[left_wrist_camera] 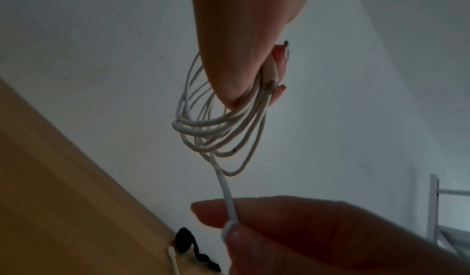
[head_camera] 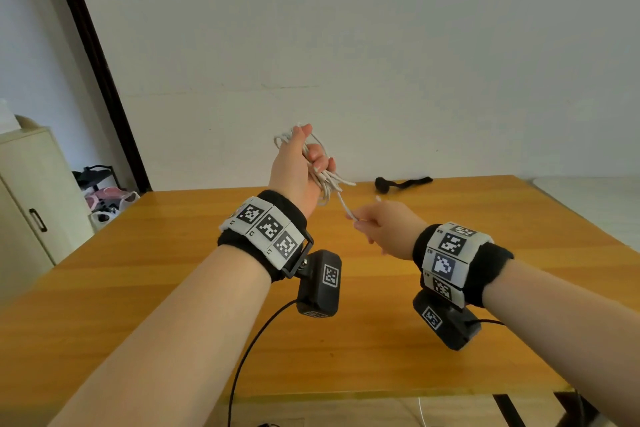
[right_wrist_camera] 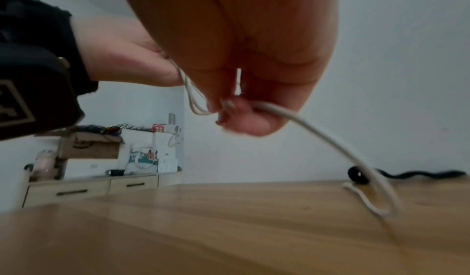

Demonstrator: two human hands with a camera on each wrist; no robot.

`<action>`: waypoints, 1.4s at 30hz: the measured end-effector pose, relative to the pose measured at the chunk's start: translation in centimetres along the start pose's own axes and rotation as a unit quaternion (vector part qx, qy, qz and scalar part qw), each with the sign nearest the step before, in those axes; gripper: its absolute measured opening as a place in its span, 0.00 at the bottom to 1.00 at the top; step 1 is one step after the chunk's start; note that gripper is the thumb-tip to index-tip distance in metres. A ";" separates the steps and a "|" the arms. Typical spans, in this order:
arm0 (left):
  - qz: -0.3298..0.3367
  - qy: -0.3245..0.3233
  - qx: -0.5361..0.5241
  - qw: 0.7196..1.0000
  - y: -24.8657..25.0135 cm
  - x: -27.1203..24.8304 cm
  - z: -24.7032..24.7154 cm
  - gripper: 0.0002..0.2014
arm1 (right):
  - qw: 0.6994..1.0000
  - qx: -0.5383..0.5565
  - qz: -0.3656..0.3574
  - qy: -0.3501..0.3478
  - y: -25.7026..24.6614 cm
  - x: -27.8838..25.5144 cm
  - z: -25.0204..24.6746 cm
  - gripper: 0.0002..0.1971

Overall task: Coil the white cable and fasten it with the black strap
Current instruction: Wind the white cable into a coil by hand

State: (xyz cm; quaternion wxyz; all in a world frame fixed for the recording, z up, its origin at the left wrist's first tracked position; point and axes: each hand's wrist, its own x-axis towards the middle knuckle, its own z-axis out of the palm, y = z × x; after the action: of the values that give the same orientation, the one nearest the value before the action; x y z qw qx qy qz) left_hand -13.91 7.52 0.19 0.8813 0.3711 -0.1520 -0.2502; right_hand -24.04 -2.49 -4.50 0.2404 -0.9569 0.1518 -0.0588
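Observation:
My left hand (head_camera: 310, 161) is raised above the wooden table (head_camera: 156, 288) and grips a bundle of several white cable (head_camera: 327, 180) loops; the loops (left_wrist_camera: 216, 132) hang below its fingers (left_wrist_camera: 277, 94). A short free tail (head_camera: 346, 206) runs down from the coil to my right hand (head_camera: 365, 224), which pinches it near its end (left_wrist_camera: 230, 213). In the right wrist view the fingers (right_wrist_camera: 241, 116) curl round the cable, and a length (right_wrist_camera: 338, 148) droops to the tabletop. The black strap (head_camera: 403, 183) lies loose at the table's far edge, beyond both hands.
A pale cabinet (head_camera: 27, 191) stands left of the table, with bags on the floor (head_camera: 110, 201) behind it. A white wall backs the table. The wrist cameras' black lead (head_camera: 249, 350) hangs off the near edge. A white surface (head_camera: 595, 198) adjoins the table's right side.

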 end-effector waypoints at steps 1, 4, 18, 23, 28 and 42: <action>-0.003 0.001 0.005 1.000 -0.1 0.0 0.1 0.10 | 0.999 -0.035 -0.012 0.008 -0.1 -0.2 -0.1 0.16; -0.005 -0.003 0.046 0.999 -0.6 0.1 0.1 0.09 | 0.994 -0.101 -0.039 0.028 -0.9 -0.8 -0.3 0.17; 0.164 -0.057 0.473 0.864 -2.2 0.0 -1.7 0.20 | 0.996 -0.073 -0.013 0.042 -1.9 -0.9 -1.9 0.11; 0.164 -0.070 0.520 0.836 -2.2 -0.2 -1.8 0.19 | 0.994 -0.103 -0.016 0.036 -1.7 -0.7 -3.1 0.08; 0.145 -0.098 0.584 0.793 -2.3 -0.7 -1.9 0.12 | 0.996 -0.044 -0.047 0.069 -1.8 -0.7 -4.1 0.04; 0.097 -0.114 0.570 0.808 -2.0 -1.3 -1.6 0.18 | 0.967 -0.004 -0.079 0.244 -1.4 0.2 -7.2 0.06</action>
State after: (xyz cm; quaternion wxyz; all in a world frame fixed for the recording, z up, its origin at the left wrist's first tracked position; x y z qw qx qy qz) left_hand -14.94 7.98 -2.52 0.5077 0.7585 -0.4021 -0.0726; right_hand -24.81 -4.60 2.46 0.1866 -0.9236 0.1301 -0.3085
